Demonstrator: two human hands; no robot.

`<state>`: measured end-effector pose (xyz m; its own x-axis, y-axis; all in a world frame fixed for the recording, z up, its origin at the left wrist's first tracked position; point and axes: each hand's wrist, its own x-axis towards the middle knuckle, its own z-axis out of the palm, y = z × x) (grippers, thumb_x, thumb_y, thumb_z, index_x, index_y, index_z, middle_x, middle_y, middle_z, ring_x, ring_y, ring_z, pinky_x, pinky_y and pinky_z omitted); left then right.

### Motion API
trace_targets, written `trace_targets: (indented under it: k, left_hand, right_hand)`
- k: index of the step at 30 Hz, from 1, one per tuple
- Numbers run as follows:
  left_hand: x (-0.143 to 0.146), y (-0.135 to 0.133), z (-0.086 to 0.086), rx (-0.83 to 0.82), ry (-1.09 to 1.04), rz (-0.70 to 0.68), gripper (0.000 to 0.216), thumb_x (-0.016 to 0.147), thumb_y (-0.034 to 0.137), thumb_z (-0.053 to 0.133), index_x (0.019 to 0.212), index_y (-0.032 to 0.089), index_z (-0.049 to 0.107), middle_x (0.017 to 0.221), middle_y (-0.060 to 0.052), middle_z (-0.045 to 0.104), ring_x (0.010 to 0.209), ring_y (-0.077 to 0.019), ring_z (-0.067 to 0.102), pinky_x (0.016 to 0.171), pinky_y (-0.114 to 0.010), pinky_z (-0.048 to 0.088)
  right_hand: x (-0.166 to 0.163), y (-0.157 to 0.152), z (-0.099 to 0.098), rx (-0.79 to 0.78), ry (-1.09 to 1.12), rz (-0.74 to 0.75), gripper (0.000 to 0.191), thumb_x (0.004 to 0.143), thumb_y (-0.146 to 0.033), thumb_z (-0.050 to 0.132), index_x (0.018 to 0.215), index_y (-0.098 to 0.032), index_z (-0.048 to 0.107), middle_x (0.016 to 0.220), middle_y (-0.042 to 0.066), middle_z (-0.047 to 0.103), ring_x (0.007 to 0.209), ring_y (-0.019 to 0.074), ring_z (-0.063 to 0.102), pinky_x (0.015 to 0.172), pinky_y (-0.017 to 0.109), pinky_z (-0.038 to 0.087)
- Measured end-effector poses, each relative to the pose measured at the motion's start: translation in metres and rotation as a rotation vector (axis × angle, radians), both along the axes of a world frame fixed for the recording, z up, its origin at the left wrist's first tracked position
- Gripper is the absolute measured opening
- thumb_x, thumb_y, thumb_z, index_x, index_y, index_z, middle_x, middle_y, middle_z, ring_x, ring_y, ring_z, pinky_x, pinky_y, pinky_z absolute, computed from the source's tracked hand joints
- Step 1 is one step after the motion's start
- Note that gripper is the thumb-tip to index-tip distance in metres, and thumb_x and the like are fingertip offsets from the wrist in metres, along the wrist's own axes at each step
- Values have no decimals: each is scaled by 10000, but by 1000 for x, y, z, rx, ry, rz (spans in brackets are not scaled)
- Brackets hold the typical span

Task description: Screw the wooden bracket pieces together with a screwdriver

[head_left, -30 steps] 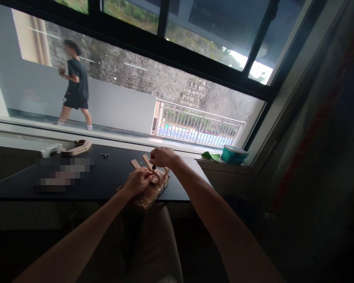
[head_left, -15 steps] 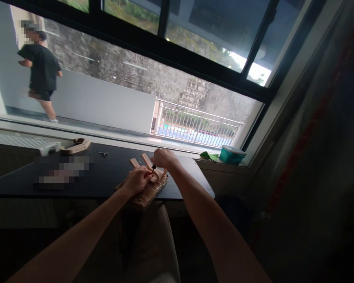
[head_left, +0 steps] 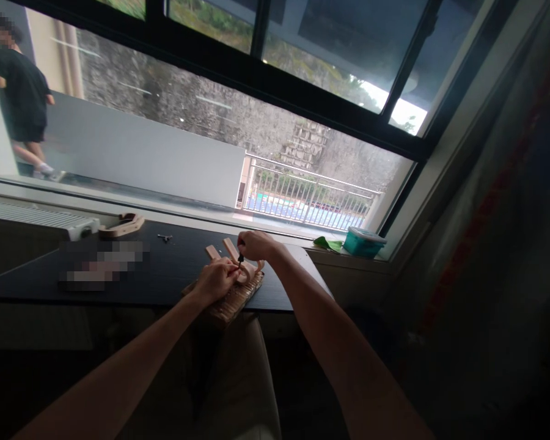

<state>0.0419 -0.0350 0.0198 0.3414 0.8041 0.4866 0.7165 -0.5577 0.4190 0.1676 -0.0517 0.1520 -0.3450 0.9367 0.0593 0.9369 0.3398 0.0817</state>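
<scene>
My right hand [head_left: 255,245] is closed around the top of a dark-handled screwdriver [head_left: 241,258], its shaft pointing down. Just below and to the left, my left hand [head_left: 217,281] grips a pale wooden piece [head_left: 246,275] with a curved end, its fingertips close to the tool's tip. Fingers hide the exact spot where tip and wood meet. Two flat wooden prongs [head_left: 230,246] stick out beyond the hands, toward the window. Under all this lies a ribbed tan block [head_left: 233,304], at the front edge of the dark table [head_left: 160,281].
Another curved wooden piece [head_left: 123,227] lies at the table's back left, with small metal parts [head_left: 165,238] nearby. A blurred-out item [head_left: 103,266] is on the left. On the windowsill stand a teal box [head_left: 364,242] and a green leaf-like thing [head_left: 327,244]. A person [head_left: 21,91] is outside.
The person outside has moved left, toward the picture's edge. Both hands keep their grips at nearly the same place; the view has shifted slightly.
</scene>
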Motion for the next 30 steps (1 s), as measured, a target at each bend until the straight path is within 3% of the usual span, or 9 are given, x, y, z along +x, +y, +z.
trace_targets:
  k: [10, 18, 23, 30]
  left_hand:
    - [1, -2, 1, 3, 6, 3, 243, 848, 335, 519, 777, 182, 693, 892, -71, 671, 817, -205, 602, 774, -298, 430]
    - [-1, 0, -1, 9, -12, 10, 212, 834, 298, 526, 809, 184, 703, 921, -72, 670, 916, -224, 591, 821, -311, 426]
    - [0, -2, 1, 8, -4, 9, 223, 842, 289, 514, 781, 183, 701, 898, -69, 664, 920, -222, 579, 828, -309, 422]
    - [2, -6, 4, 9, 19, 8, 227, 844, 292, 518, 758, 190, 701, 887, -65, 658, 870, -215, 585, 775, -303, 424]
  right_hand:
    - [-10, 0, -8, 30, 16, -137, 369, 893, -311, 400, 1083, -126, 657, 1059, 171, 696, 983, 246, 653, 716, 293, 485]
    - [-9, 0, 4, 87, -24, -28, 333, 888, -401, 448, 1059, -211, 662, 1084, 97, 700, 993, 224, 643, 763, 294, 475]
    - [-5, -1, -7, 144, -31, 9, 351, 935, -367, 363, 1034, -218, 665, 1076, 92, 700, 996, 222, 642, 782, 303, 457]
    - [-5, -1, -17, 156, -8, -111, 409, 937, -378, 326, 1067, -189, 665, 1074, 131, 695, 1003, 240, 641, 771, 318, 467]
